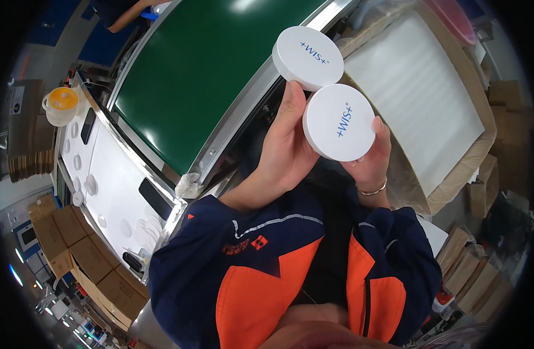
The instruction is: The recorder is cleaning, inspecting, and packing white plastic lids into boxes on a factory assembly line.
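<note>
Rim grips exposed both printed faces (336,107): left hand (286,152) held the upper white disc (307,57) toward 1 o'clock; right hand (373,163) held the lower white disc (339,123) toward 2 o'clock. Left-hand support of the lower white disc could not be confirmed. Green belt (200,70) lay at 11 o'clock.

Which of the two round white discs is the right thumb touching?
The lower white disc, closer to the jacket: the right thumb rests at its edge. The upper white disc has the left thumb against it instead.
</note>
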### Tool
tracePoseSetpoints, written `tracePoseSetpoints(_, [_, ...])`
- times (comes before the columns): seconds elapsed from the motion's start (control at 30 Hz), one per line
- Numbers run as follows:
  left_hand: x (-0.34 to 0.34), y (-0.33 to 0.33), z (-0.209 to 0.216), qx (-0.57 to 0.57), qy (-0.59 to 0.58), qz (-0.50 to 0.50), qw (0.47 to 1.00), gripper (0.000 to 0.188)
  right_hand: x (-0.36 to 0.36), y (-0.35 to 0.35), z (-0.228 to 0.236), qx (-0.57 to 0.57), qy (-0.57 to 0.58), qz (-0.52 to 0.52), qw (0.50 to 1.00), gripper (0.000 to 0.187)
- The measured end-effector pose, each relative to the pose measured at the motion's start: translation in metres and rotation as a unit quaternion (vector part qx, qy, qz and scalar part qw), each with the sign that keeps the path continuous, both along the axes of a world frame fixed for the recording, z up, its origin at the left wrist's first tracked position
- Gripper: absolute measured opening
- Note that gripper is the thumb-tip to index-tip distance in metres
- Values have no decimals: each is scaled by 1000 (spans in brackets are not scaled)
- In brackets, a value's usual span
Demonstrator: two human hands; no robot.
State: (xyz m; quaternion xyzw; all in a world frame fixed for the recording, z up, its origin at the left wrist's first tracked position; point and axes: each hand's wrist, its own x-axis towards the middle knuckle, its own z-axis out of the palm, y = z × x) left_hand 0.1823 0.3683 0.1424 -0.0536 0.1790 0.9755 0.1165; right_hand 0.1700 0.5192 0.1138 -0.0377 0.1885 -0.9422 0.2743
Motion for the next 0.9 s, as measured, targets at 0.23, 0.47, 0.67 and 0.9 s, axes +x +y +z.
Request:
tracePoseSetpoints(0.23, [0, 29, 11, -54, -8, 14, 998, 53, -3, 31, -15, 32, 46, -33, 998, 68])
tracePoseSetpoints(0.47, [-3, 41, 14, -105, 15, 2, 994, 52, -9, 33, -8, 55, 44, -71, 995, 76])
tracePoseSetpoints(0.67, [-2, 48, 2, 16, 67, -44, 997, 52, -8, 47, -9, 52, 108, -67, 991, 69])
tracePoseSetpoints(0.9, [-4, 51, 1, 114, -4, -58, 992, 54, 0, 49, 9, 53, 95, -68, 992, 65])
